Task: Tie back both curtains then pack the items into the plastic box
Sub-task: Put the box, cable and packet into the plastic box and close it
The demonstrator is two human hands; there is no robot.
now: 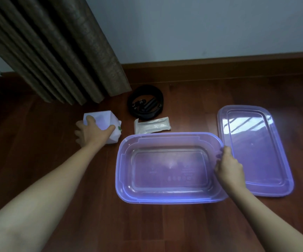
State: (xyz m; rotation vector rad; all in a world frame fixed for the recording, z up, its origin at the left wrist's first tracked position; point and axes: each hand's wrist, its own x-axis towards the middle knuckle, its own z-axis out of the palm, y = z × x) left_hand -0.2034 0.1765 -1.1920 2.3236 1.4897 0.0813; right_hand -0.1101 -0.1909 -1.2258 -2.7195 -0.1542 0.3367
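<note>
An open purple plastic box [125, 179] lies on the wooden floor with nothing inside. My right hand [229, 166] grips its right rim. Its purple lid [256, 151] lies flat just to the right. My left hand [90, 131] grips a white boxy package [105, 119] on the floor left of the box. A flat white sealed pouch [152, 125] lies just beyond the box's far rim. A coiled black belt [145, 103] sits behind the pouch. A brown pleated curtain [56, 51] hangs at the upper left, its hem reaching the floor.
A pale wall [201, 28] with a dark wooden skirting board [219, 68] runs along the back. Dark wooden floor [165, 224] stretches in front of the box and to the far left.
</note>
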